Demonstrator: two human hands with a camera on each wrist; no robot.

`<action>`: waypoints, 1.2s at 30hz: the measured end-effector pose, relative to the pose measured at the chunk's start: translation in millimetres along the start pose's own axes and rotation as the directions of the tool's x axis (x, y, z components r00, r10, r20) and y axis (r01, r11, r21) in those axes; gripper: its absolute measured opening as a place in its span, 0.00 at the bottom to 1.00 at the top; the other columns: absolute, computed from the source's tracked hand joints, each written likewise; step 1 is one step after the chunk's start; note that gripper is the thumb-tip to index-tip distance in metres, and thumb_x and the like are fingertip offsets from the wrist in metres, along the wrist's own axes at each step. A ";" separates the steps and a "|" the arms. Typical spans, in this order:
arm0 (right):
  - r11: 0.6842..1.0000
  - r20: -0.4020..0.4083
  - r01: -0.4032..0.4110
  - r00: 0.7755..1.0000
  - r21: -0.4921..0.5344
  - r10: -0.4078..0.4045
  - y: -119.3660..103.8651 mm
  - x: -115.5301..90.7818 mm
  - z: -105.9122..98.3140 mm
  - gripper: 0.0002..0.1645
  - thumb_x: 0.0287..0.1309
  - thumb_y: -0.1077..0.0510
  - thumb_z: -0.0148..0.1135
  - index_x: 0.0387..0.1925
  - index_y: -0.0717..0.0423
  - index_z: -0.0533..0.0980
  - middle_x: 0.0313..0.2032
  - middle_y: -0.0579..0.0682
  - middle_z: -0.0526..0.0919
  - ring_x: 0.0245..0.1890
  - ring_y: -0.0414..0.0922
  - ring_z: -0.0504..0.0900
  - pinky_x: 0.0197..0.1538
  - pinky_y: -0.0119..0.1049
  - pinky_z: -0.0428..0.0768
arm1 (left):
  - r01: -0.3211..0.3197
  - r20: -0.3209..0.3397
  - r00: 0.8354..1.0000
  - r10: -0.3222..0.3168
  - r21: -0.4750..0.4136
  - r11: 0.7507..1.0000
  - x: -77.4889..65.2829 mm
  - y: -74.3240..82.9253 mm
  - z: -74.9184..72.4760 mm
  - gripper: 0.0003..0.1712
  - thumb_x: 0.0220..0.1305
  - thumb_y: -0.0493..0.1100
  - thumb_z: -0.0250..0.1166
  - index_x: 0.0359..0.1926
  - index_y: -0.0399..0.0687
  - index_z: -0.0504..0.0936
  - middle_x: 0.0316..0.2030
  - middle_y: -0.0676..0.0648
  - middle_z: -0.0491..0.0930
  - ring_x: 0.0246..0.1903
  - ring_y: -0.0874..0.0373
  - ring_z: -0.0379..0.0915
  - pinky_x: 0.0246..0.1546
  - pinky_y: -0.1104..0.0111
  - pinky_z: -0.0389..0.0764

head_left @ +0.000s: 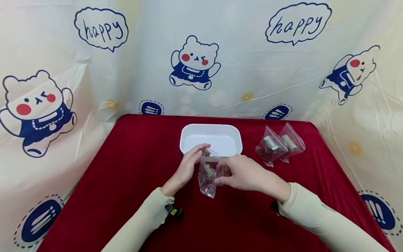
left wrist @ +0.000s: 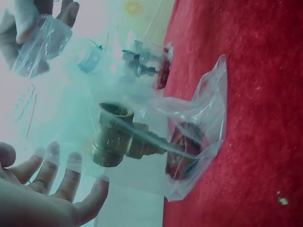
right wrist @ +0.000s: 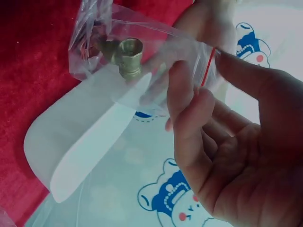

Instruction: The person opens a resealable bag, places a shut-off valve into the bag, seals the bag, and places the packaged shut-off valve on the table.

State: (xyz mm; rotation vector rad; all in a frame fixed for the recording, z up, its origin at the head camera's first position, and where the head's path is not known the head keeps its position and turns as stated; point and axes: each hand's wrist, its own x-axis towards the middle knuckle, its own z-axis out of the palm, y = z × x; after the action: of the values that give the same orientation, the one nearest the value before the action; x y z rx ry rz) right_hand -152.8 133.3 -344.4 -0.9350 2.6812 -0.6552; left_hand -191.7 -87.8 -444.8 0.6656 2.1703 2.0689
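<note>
A clear resealable bag (head_left: pixel 207 187) hangs upright over the red cloth, in front of a white tray (head_left: pixel 237 140). Inside it is a brass valve (left wrist: pixel 112 137) with a threaded socket and a red part low in the bag. My right hand (head_left: pixel 244 173) pinches the bag's right edge near its red seal line (right wrist: pixel 207 67). On the other side, my left hand (head_left: pixel 185 169) has its fingers extended along the bag's upper edge. The left wrist view shows those fingers (left wrist: pixel 73 177) spread against the plastic, not curled round it.
Two more clear bags stand to the tray's right: one holds a metal valve (head_left: pixel 270 143), the other a pale cylindrical piece (head_left: pixel 289 142). Red cloth (head_left: pixel 141 150) covers the table. A printed curtain (head_left: pixel 239 66) hangs behind and on both sides.
</note>
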 end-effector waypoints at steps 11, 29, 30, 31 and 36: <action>0.998 -0.091 0.025 0.995 -0.050 -0.029 -0.3 -17.2 18.2 0.12 0.58 0.46 0.80 0.37 0.41 0.83 0.30 0.34 0.79 0.27 0.36 0.74 0.30 0.34 0.77 | -0.002 0.012 1.000 0.001 0.088 0.996 5.6 -0.4 -7.8 0.15 0.82 0.38 0.56 0.59 0.32 0.81 0.50 0.39 0.83 0.52 0.46 0.78 0.52 0.67 0.78; 0.998 -0.313 0.047 0.949 0.050 -0.029 4.8 -27.1 8.6 0.13 0.59 0.63 0.70 0.29 0.41 0.78 0.26 0.35 0.76 0.27 0.39 0.74 0.31 0.34 0.77 | -0.053 -0.126 0.990 0.055 0.021 0.998 2.2 9.1 -6.5 0.08 0.77 0.33 0.62 0.48 0.30 0.83 0.42 0.36 0.84 0.42 0.50 0.82 0.48 0.64 0.85; 0.997 -0.324 0.048 0.946 0.060 -0.026 5.7 -27.8 6.6 0.13 0.59 0.63 0.70 0.29 0.42 0.78 0.26 0.35 0.77 0.28 0.40 0.75 0.32 0.34 0.78 | -0.052 -0.129 0.990 0.055 0.028 0.998 1.4 10.8 -6.7 0.08 0.77 0.34 0.62 0.48 0.30 0.84 0.42 0.36 0.84 0.42 0.50 0.82 0.48 0.65 0.85; 0.996 -0.334 0.050 0.942 0.068 -0.025 6.9 -28.7 4.8 0.13 0.59 0.64 0.70 0.29 0.42 0.79 0.26 0.35 0.78 0.28 0.40 0.76 0.32 0.33 0.78 | -0.051 -0.129 0.990 0.054 0.028 0.998 0.5 12.5 -7.0 0.08 0.77 0.34 0.62 0.48 0.31 0.84 0.42 0.37 0.84 0.41 0.51 0.82 0.47 0.65 0.85; 0.996 -0.365 0.042 0.931 0.082 -0.009 14.6 -32.6 -2.9 0.10 0.62 0.66 0.70 0.32 0.47 0.82 0.26 0.35 0.80 0.25 0.38 0.74 0.29 0.33 0.76 | -0.049 -0.126 0.990 0.057 0.066 0.997 -5.1 20.9 -9.1 0.08 0.78 0.36 0.63 0.48 0.34 0.85 0.42 0.39 0.84 0.41 0.50 0.82 0.45 0.66 0.85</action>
State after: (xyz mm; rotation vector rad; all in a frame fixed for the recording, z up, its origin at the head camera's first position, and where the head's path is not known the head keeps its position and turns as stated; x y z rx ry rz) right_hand -136.5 165.1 -346.8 -0.9014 2.9293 -1.0367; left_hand -184.8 -98.2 -425.0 0.6193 2.3198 2.1334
